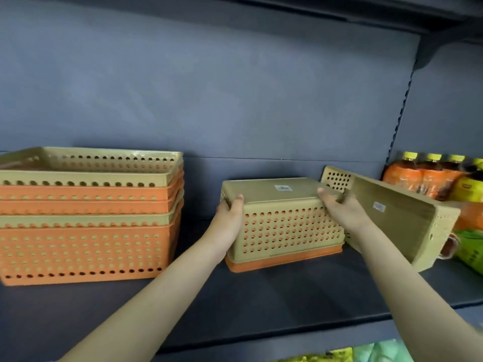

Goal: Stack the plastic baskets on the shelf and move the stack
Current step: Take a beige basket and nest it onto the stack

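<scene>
In the middle of the dark shelf (261,304) sits an upside-down tan basket (282,226) nested over an orange basket (282,262) whose rim shows below it. My left hand (230,215) grips its left end and my right hand (342,207) grips its right top corner. A second tan basket (397,218) leans tilted on its side just right of them, behind my right wrist. At the left stands a tall stack of larger orange and tan baskets (86,218), upright.
Shrink-wrapped bottles with yellow caps (431,176) fill the far right of the shelf, with green packets (470,252) below them. The grey back panel (209,87) rises behind. An upper shelf (366,11) hangs overhead. More packets show under the shelf edge.
</scene>
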### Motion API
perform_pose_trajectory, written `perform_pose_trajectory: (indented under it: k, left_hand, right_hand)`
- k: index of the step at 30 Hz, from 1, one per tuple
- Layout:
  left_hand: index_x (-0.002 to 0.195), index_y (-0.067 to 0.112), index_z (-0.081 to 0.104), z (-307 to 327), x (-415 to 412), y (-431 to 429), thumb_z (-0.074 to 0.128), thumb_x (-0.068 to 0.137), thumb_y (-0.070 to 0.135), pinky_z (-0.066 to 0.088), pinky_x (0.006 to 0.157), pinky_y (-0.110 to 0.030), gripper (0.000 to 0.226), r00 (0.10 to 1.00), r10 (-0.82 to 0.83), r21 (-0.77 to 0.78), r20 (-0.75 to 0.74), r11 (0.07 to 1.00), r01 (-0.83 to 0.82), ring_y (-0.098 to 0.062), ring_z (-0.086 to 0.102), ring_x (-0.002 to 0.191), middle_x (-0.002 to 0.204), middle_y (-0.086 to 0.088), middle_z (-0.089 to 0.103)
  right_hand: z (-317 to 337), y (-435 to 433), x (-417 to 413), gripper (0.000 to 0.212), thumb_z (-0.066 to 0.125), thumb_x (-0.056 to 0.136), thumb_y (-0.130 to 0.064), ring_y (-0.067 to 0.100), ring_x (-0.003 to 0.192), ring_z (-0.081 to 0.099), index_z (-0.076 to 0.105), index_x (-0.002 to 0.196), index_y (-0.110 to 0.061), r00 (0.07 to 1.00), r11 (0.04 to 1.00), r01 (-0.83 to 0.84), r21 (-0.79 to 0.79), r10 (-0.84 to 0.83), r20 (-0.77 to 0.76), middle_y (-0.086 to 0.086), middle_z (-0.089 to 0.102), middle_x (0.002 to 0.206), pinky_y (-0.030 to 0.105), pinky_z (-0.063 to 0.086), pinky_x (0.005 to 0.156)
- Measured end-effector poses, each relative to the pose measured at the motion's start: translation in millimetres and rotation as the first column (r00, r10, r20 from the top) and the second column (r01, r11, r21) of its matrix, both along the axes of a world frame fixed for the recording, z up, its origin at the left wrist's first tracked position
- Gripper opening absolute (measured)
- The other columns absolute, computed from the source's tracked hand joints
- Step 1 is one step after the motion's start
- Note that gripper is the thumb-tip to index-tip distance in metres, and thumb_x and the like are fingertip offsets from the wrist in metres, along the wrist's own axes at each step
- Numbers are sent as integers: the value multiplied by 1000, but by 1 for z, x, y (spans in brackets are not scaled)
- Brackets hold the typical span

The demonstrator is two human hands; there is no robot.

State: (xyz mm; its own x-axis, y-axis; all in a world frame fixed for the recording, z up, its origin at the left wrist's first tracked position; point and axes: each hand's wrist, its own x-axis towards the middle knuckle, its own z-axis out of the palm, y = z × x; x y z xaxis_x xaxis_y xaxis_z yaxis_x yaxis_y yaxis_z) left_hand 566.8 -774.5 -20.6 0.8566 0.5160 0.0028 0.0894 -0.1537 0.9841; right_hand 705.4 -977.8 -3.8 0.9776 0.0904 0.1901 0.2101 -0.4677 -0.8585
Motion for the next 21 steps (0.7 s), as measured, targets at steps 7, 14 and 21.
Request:
perform_pose_trajectory:
  k: [7,14,21]
  left_hand:
    - [158,36,12,7,4,-12,25,98,57,24,120,-49,65,997,58,49,57,997,-60,-27,32,148,165,-2,25]
    - [156,39,21,21,-1,-23,28,104,48,17,123,-48,53,986,49,39,162,998,-56,-20,14,154,169,2,10]
    - [156,40,17,45,-9,-25,27,107,39,11,124,-40,50,934,1,160,356,985,-62,-9,1,154,169,9,-1]
  right_hand:
    - [8,-5,11,80,62,88,-54,28,118,57,41,146,-5,998,999,-1,41,-1,63,11,60,130,33,43,88]
    - [16,-9,4,78,65,86,-54,20,99,60,45,144,-7,993,996,-20,92,9,122,8,61,123,36,47,91]
    - [36,-15,-4,83,66,77,-65,27,121,58,52,140,-12,975,981,-28,190,-15,223,8,62,133,48,49,101]
